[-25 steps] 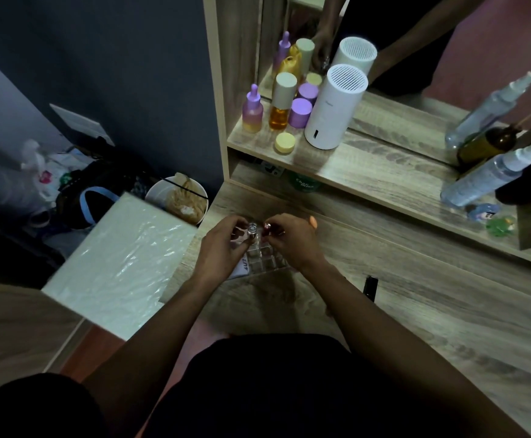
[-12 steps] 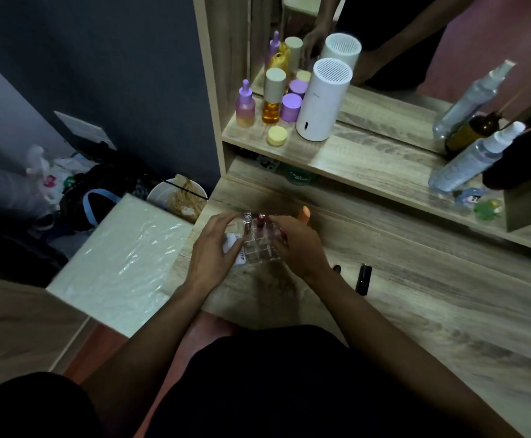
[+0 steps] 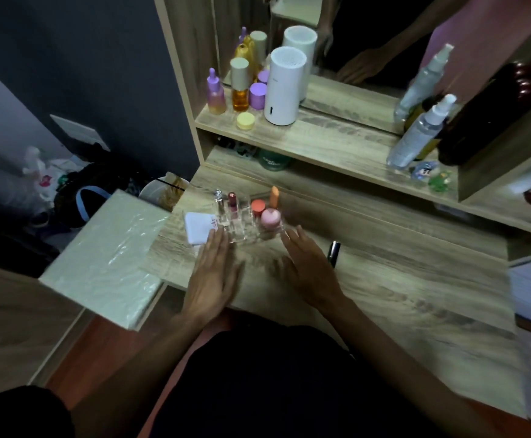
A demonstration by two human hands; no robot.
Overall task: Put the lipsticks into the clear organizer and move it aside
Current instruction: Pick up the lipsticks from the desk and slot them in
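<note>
The clear organizer [image 3: 245,232] stands on the wooden desk [image 3: 384,279] near its left edge. Upright in it are a silver-capped tube [image 3: 218,200], a dark red lipstick [image 3: 232,202], a coral-capped one [image 3: 257,207], an orange one [image 3: 274,197] and a pink round-capped item [image 3: 270,218]. My left hand [image 3: 213,276] lies flat with spread fingers just in front of the organizer's left corner, fingertips close to it. My right hand [image 3: 308,267] hovers open in front of its right corner. A black lipstick [image 3: 334,252] lies on the desk right of my right hand.
A white pad [image 3: 199,227] lies left of the organizer. On the shelf above stand bottles [image 3: 240,85], a white cylinder device [image 3: 284,86] and spray bottles [image 3: 422,131] before a mirror. A wrapped white board [image 3: 106,257] leans off the desk's left side, beside a bowl [image 3: 160,192].
Both hands have let go of the organizer and drawn back toward me, fingers now spread. The organizer's contents, hidden by the hands before, stand uncovered.
</note>
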